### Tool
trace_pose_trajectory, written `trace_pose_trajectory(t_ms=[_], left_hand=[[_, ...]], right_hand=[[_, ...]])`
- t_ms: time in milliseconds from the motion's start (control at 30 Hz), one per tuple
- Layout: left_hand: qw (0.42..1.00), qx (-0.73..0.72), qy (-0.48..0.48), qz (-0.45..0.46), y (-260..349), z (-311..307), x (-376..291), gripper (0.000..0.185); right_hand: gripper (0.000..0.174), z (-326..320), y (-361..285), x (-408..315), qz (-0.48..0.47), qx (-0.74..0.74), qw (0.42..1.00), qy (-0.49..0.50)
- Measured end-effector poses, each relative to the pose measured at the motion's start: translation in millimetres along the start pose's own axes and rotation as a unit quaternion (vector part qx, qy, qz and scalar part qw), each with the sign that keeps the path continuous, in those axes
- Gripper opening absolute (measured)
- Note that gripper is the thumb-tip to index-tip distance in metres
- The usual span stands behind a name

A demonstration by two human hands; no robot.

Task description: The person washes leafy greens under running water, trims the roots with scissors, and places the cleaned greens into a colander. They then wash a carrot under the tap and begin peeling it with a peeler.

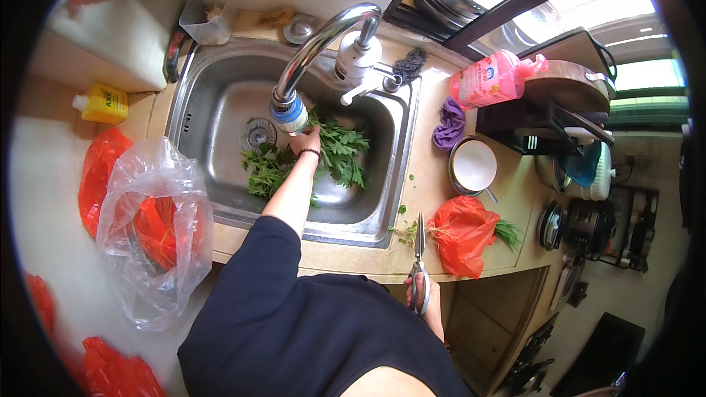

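Note:
My left hand point(306, 142) reaches into the stainless steel sink point(220, 116), among leafy green herbs point(342, 149) just below the faucet's spout point(289, 113). Its fingers are partly hidden by the spout and leaves, so its grip cannot be made out. Near the counter's front edge, my right hand point(427, 295) holds a pair of scissors point(420, 251) by the grey handles, with the blades pointing towards the counter and close together. Beside the blades lies a red plastic bag point(463, 237), with roots at one end and green stalks point(507, 233) at the other.
Stacked bowls point(473, 165), a purple cloth point(449, 124) and a pink pump bottle point(488, 80) stand right of the sink. A clear plastic bag point(118, 220) and a yellow bottle point(105, 105) are on the left. The chrome faucet point(325, 33) arches over the basin.

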State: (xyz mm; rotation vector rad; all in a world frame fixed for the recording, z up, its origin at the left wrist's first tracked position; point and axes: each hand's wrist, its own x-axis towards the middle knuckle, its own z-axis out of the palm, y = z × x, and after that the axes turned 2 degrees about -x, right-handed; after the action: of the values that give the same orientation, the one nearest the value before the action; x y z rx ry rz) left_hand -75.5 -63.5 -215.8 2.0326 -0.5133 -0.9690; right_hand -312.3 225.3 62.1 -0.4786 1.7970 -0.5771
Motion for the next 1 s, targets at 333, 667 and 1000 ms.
trace_pose_trajectory(t_ms=[333, 667, 1000], left_hand=[[0.892, -0.364, -0.268, -0.01, 58.8, -24.6, -51.3, 0.012], [0.824, -0.252, -0.505, 0.048, 100.8, -78.0, -151.3, 0.021], [0.697, -0.165, -0.697, -0.042, 128.7, -95.6, -220.2, 0.028]], right_hand=[[0.039, -4.1, 16.1, -18.9, -0.03, 0.054, 0.998, 0.005], [0.039, -18.9, 37.6, -28.7, -0.101, 0.06, 0.993, 0.012], [0.036, -46.9, -0.9, -26.6, -0.214, -0.151, 0.965, -0.004]])
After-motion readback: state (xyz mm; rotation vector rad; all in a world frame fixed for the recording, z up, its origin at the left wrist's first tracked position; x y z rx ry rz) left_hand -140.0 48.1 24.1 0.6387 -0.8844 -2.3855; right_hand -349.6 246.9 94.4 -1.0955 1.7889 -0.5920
